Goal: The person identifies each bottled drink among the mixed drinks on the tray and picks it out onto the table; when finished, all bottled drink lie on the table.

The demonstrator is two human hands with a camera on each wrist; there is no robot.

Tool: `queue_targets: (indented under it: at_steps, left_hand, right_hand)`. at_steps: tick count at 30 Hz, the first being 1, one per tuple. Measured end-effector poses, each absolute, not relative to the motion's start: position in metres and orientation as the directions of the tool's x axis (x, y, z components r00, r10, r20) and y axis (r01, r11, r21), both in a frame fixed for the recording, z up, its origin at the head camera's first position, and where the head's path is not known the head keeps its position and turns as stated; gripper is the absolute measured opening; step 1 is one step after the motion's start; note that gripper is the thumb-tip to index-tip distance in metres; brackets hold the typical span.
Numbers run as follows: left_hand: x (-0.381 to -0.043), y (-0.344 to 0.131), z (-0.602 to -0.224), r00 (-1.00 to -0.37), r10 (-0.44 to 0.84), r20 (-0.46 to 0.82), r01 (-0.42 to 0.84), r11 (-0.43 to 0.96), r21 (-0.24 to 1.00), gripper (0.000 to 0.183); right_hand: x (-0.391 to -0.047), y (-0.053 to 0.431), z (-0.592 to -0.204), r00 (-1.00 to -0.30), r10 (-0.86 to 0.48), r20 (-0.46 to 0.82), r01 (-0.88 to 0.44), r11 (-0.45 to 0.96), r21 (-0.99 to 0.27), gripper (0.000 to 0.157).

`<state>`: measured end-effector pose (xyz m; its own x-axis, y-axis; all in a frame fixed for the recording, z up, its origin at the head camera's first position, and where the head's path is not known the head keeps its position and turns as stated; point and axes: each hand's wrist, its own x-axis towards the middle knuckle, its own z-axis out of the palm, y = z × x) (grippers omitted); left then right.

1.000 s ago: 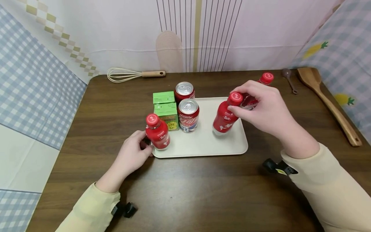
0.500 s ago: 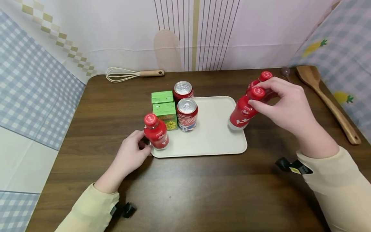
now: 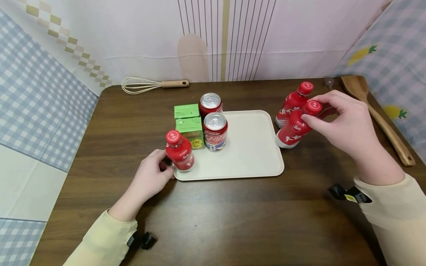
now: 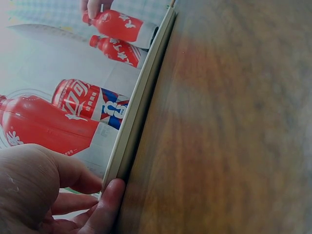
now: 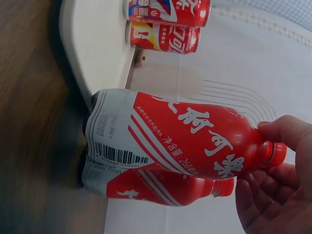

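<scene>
My right hand pinches a red cola bottle near its cap, with the bottle tilted at the right edge of the cream tray. Just behind it stands a second red bottle, which it partly overlaps in the right wrist view. At the tray's front left corner my left hand grips the rim; the left wrist view shows thumb and fingers on the tray edge. A third red bottle stands on the tray beside that hand. Two cola cans and green drink cartons share the tray's left part.
A whisk lies along the table's back edge. On the far right are a wooden spatula and a small dark spoon, partly hidden by the right hand. Patterned cloth hangs behind the table.
My right hand has carried its bottle rightward from above the tray to just past the tray's right edge, beside the standing bottle. The left hand stays on the tray rim.
</scene>
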<state>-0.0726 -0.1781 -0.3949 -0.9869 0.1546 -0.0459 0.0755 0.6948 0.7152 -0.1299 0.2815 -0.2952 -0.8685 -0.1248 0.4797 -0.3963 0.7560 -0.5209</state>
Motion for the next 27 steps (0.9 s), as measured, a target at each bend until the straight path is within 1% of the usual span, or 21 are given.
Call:
queue_targets:
  at_steps: [13, 20, 27]
  left_hand:
    - [-0.072, -0.178, -0.393, -0.987, 0.155, -0.039, 0.082, 0.702, 0.708, 0.029]
    - [-0.073, -0.178, -0.394, -0.988, 0.15, -0.036, 0.08, 0.697, 0.712, 0.031]
    - [-0.073, -0.178, -0.394, -0.988, 0.149, -0.041, 0.075, 0.695, 0.715, 0.03]
  right_hand:
    - [-0.135, 0.298, -0.307, -0.892, -0.075, 0.447, -0.332, 0.778, -0.534, 0.031]
    - [-0.132, 0.297, -0.311, -0.895, -0.078, 0.439, -0.333, 0.772, -0.541, 0.03]
    - [-0.131, 0.294, -0.314, -0.88, -0.098, 0.464, -0.365, 0.764, -0.532, 0.03]
